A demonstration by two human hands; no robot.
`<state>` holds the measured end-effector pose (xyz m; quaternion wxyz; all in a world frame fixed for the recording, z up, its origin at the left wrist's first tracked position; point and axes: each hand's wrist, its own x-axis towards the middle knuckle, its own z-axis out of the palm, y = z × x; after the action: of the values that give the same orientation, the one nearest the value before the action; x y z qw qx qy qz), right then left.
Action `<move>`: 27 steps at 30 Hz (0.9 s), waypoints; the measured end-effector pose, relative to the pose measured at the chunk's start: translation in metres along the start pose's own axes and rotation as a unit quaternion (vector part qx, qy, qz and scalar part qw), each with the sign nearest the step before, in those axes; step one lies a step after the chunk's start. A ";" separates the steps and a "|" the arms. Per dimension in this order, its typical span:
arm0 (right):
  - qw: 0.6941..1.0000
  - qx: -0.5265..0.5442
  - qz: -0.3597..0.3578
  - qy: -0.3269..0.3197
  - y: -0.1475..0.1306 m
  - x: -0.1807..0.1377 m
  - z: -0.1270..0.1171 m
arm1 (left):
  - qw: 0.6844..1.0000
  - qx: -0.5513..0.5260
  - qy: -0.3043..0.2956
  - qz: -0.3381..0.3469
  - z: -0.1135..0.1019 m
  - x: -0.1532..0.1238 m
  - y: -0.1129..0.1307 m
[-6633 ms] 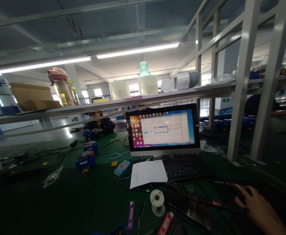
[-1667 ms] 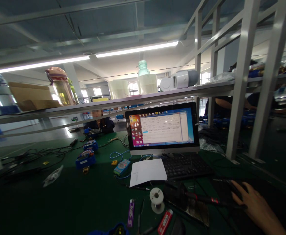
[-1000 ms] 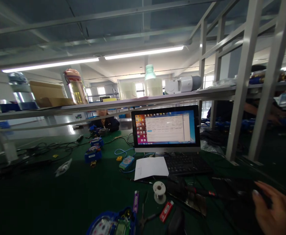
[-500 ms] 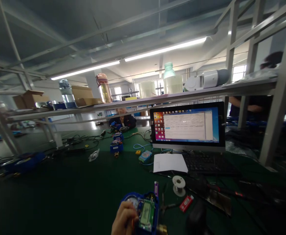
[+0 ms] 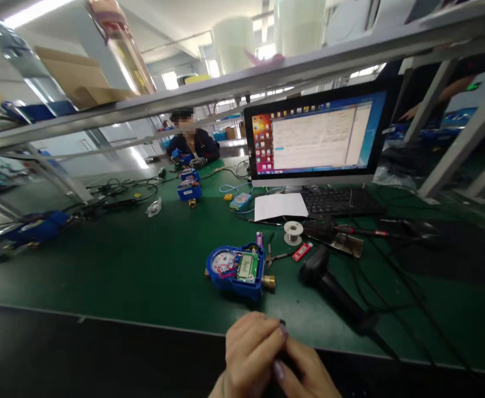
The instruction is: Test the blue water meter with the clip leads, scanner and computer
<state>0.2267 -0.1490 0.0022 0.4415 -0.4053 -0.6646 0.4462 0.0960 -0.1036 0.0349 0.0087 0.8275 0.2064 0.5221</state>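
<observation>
My left hand (image 5: 251, 351) is closed in front of the bench edge, its fingers bent over towards the right. My right hand (image 5: 306, 371) meets it there, also closed, with thumb and fingers pressed together. A small dark thing shows between the two hands; most of it is hidden by the fingers. Just beyond them lies a blue water meter (image 5: 236, 287), its housing uncovered, with a round dial, red wires, a green circuit board with a display, and brass pipe ends. Neither hand touches the meter.
Right of the meter lie a black barcode scanner (image 5: 337, 296), pliers (image 5: 272, 257), a solder spool (image 5: 293, 233) and a red battery (image 5: 302, 251). Behind stand a monitor (image 5: 312, 135) and keyboard (image 5: 337, 202). A shelf (image 5: 209, 91) crosses above. A person (image 5: 192, 143) sits opposite.
The view has tilted down and come closer. A hand that was on the meter has left it. Both my hands are now together at the bench's front edge.
</observation>
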 end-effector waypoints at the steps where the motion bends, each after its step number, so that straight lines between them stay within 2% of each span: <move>1: 1.000 0.013 -0.003 -0.009 -0.003 0.001 -0.001 | 0.999 -0.016 0.002 -0.027 0.002 -0.002 0.001; 5: 1.000 0.021 0.009 -0.006 -0.013 0.003 -0.004 | 0.987 -0.086 0.019 -0.136 0.007 -0.011 0.003; 8: 1.000 0.003 0.020 0.009 -0.012 0.002 -0.003 | 0.979 -0.095 0.024 -0.180 0.009 -0.016 0.002; 19: 0.999 -0.014 0.032 0.004 -0.006 0.001 -0.001 | 0.970 -0.127 0.005 -0.205 0.013 -0.026 -0.005; 23: 0.994 -0.076 0.055 0.057 0.003 0.004 -0.016 | 0.970 -0.120 -0.013 -0.212 0.011 -0.029 -0.008; 27: 0.978 -0.138 0.096 0.127 0.019 0.015 -0.043 | 0.976 -0.068 0.040 -0.201 0.002 -0.037 -0.014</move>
<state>0.2657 -0.1197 -0.0038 0.4176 -0.5776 -0.6159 0.3356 0.0795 -0.1034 -0.0009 0.1613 0.7448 0.3327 0.5554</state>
